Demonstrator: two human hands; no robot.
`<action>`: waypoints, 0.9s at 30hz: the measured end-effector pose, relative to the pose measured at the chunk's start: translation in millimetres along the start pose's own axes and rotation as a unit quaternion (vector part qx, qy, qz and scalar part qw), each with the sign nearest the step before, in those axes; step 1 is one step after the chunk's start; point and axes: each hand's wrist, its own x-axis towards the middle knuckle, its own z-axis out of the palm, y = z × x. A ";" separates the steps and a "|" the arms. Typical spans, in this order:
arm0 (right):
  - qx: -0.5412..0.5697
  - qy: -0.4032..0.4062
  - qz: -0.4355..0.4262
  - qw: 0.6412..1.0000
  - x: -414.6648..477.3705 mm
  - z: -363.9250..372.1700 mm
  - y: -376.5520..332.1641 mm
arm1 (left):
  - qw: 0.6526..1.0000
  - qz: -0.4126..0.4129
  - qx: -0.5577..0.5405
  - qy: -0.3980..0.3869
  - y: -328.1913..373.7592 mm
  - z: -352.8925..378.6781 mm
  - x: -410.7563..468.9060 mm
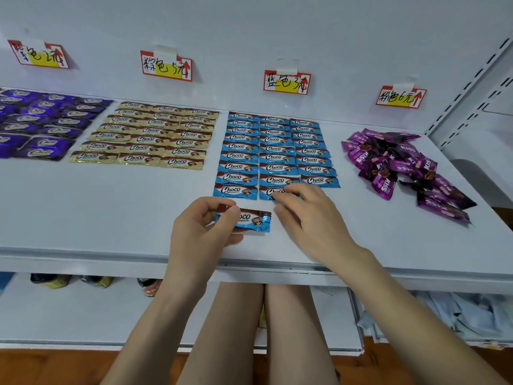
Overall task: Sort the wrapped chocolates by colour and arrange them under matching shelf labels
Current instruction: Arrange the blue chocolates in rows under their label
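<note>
Left hand (202, 226) pinches blue chocolate (249, 220) at 6 o'clock; right hand (302, 212), fingers loose, touches blue rows (274, 151). Lay flat, logo up, 3rd col.

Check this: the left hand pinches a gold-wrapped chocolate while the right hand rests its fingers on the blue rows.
Wrong colour. The head view shows the left hand pinching a blue-wrapped chocolate, not gold, while the right hand rests its fingers on the blue rows.

Shoes (50, 281) on the lower shelf (83, 315), pale crumpled bags (472, 315) lower right, wooden floor (55, 368), slotted upright (469, 87)
</note>
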 end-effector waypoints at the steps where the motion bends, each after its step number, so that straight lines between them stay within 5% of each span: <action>1: 0.000 0.000 -0.001 1.000 0.0 0.5 0.2 | 1.000 0.002 0.006 0.000 0.4 0.3 -0.2; 11: 0.257 0.101 0.025 0.961 -12.6 -30.5 0.6 | 0.999 -0.002 -0.020 -0.041 9.7 17.3 -0.5; 18: 0.202 0.060 -0.045 0.977 -28.1 -49.6 14.9 | 0.993 -0.004 -0.022 -0.113 9.1 50.5 -4.3; 20: 0.180 0.048 -0.040 0.982 -30.7 -55.1 29.1 | 0.992 0.053 0.064 -0.095 3.8 58.8 -3.4; 23: 0.105 0.006 0.001 0.994 -31.5 -59.1 56.1 | 0.944 0.202 0.253 -0.066 -5.9 62.9 -6.1; 27: 0.046 -0.004 0.059 0.997 -34.9 -53.9 74.0 | 0.807 0.376 0.442 -0.108 -23.0 62.9 -6.0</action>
